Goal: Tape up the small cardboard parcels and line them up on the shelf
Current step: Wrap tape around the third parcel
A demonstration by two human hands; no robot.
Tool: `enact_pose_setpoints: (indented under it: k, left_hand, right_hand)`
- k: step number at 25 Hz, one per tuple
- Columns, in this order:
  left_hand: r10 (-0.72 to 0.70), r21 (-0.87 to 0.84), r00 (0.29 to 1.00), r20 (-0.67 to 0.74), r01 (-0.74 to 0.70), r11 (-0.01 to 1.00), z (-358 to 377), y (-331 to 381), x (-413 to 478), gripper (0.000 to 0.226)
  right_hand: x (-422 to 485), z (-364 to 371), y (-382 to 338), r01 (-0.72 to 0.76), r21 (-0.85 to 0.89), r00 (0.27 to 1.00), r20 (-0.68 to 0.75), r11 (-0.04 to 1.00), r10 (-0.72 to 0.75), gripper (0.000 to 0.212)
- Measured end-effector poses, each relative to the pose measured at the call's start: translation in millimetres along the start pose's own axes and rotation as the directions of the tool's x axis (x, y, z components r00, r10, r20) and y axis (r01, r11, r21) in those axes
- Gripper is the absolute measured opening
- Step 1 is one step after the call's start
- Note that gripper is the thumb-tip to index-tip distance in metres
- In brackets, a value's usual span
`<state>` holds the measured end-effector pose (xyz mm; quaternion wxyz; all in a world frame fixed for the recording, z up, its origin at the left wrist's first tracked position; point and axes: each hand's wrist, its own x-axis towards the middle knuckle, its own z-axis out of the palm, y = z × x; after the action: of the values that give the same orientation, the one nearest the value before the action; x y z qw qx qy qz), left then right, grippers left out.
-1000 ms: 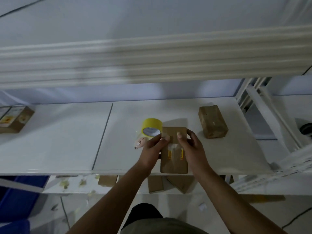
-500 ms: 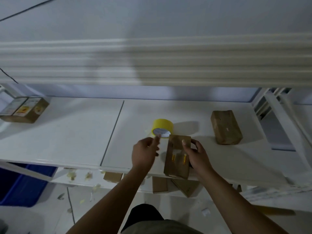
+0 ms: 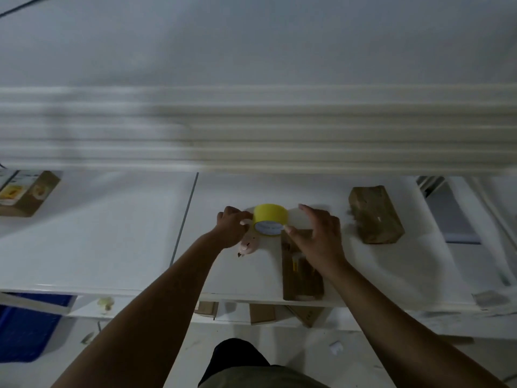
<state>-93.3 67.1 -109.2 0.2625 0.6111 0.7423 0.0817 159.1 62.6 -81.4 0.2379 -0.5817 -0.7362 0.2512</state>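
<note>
At the near edge of the white shelf [image 3: 112, 247] lies your parcel [image 3: 302, 284], with bare board running left past a seam. A second parcel [image 3: 375, 217] sits to the right, a printed box [image 3: 25, 193] far left, and a blurred upper shelf [image 3: 251, 135] overhangs. Your left hand [image 3: 230, 229] curls against the left side of the yellow tape roll [image 3: 270, 218], its grip impossible to tell. Your right hand [image 3: 321, 236] hovers, fingers spread, above the parcel.
</note>
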Motion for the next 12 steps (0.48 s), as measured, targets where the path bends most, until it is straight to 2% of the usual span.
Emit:
enact_pose_setpoints:
  k: [2,5,9,12]
  left_hand:
    - [0.001,-0.006,0.999,0.042,-0.001,1.0,-0.1,-3.1,6.3,0.038]
    - [0.025,-0.005,0.998,0.065,-0.025,1.0,-0.6,-3.2,11.7,0.042]
    - [0.031,-0.023,0.998,0.061,-0.03,0.999,-0.7,-3.2,16.0,0.04]
    - [0.029,-0.032,0.995,0.093,-0.026,0.999,-4.5,-4.3,17.4,0.039]
  right_hand:
    - [20.8,3.5,-19.6,0.02,-0.01,0.989,0.146,1.0,-0.018,0.071]
    - [43.0,9.7,-36.8,-0.025,-0.097,0.929,0.364,0.995,0.059,0.067]
    - [55.9,11.3,-43.6,0.036,-0.031,0.91,0.414,0.999,-0.02,0.054]
    - [61.4,11.2,-46.9,0.109,-0.027,0.886,0.455,0.994,-0.085,0.057]
